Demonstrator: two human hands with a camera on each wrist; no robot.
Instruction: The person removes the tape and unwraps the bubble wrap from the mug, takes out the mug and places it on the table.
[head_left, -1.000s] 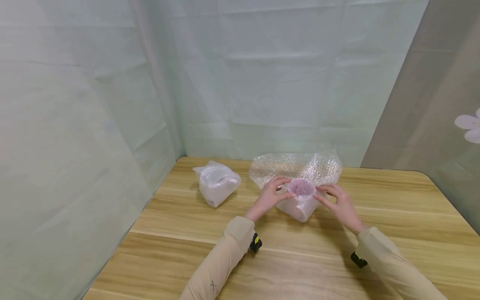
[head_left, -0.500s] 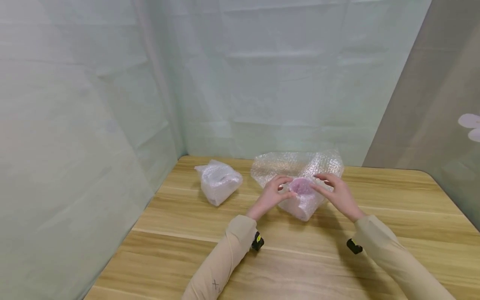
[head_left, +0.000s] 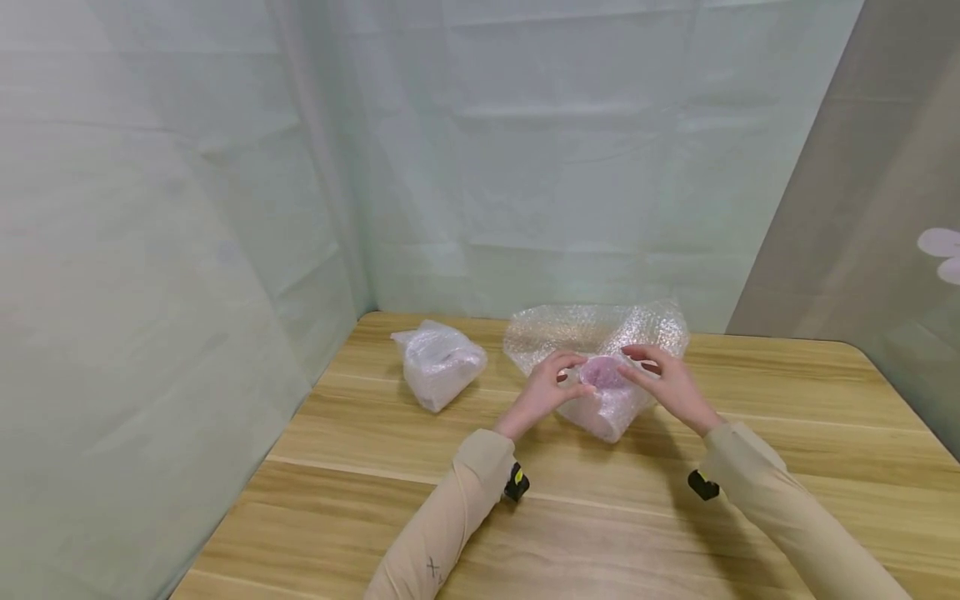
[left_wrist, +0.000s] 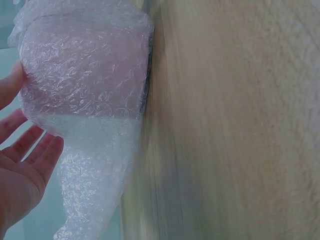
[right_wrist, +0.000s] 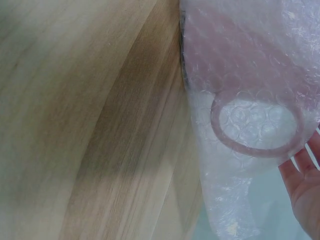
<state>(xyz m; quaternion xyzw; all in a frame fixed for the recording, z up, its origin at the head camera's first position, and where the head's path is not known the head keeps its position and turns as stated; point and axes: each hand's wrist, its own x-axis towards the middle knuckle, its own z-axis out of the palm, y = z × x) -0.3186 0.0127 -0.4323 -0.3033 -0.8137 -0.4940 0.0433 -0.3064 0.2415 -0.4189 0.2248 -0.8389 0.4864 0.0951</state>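
While the left hand [head_left: 547, 387] holds the left rim of the pink cup [head_left: 602, 372] and its bubble wrap [head_left: 562, 327], the right hand [head_left: 670, 390] touches the right side; I can't tell if it pinches. The cup sits between them, open end up, handle [right_wrist: 250, 151] on the right. Loose wrap spreads out on the far side. What's inside the left bundle [head_left: 441, 371] is hidden.

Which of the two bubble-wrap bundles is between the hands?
The right bundle, holding the pink mug, sits between the left hand and right hand. The left bundle lies apart, with neither hand on it.
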